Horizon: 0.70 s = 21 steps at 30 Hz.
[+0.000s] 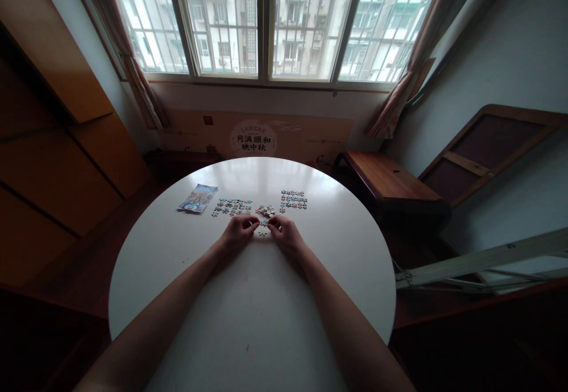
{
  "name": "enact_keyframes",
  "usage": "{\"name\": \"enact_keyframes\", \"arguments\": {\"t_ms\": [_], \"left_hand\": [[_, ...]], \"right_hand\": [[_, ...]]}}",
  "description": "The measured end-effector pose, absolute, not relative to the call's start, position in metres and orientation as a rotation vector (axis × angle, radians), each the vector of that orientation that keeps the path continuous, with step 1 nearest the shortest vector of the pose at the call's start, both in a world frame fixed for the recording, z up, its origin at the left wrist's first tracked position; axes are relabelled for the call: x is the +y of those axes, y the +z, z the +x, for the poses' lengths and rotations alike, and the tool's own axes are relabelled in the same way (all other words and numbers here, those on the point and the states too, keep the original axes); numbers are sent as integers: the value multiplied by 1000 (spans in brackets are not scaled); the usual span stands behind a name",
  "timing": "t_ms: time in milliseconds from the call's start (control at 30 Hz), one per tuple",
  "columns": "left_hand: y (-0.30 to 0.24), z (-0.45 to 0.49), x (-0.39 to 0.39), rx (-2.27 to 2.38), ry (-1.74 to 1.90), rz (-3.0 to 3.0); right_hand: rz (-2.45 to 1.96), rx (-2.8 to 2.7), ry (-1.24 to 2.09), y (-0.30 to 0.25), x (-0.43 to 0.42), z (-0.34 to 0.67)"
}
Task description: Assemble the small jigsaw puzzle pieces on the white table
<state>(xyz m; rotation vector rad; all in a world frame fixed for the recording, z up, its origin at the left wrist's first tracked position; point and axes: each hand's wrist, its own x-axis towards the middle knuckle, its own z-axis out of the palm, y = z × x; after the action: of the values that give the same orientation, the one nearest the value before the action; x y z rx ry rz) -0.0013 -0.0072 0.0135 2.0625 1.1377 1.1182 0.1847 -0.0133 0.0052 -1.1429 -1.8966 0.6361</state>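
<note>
My left hand [242, 228] and my right hand [283, 230] meet near the middle of the white round table, fingertips pinched. Between them they hold a small jigsaw puzzle piece [264, 223], light blue in part. Just beyond my fingers lies a small heap of puzzle pieces [267, 210]. Another piece or two [262, 234] rests on the table just below my fingertips. To the left, several loose pieces [228, 206] are spread in rows. On the right, more pieces [293, 199] lie in rows with a gap among them.
A colourful picture sheet or packet [198, 198] lies at the table's left. The white tabletop [248, 297] ends in a rounded edge. Beyond it are a wooden bench [390, 174], a printed cardboard panel [257, 134] below the window, and cabinets [48, 161] at the left.
</note>
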Motion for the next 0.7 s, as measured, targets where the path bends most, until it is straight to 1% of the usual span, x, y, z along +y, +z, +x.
{"name": "enact_keyframes", "arguments": {"t_ms": [700], "left_hand": [[9, -2, -5, 1137, 1112, 2004]], "right_hand": [[-1140, -1866, 637, 5, -12, 185]]}}
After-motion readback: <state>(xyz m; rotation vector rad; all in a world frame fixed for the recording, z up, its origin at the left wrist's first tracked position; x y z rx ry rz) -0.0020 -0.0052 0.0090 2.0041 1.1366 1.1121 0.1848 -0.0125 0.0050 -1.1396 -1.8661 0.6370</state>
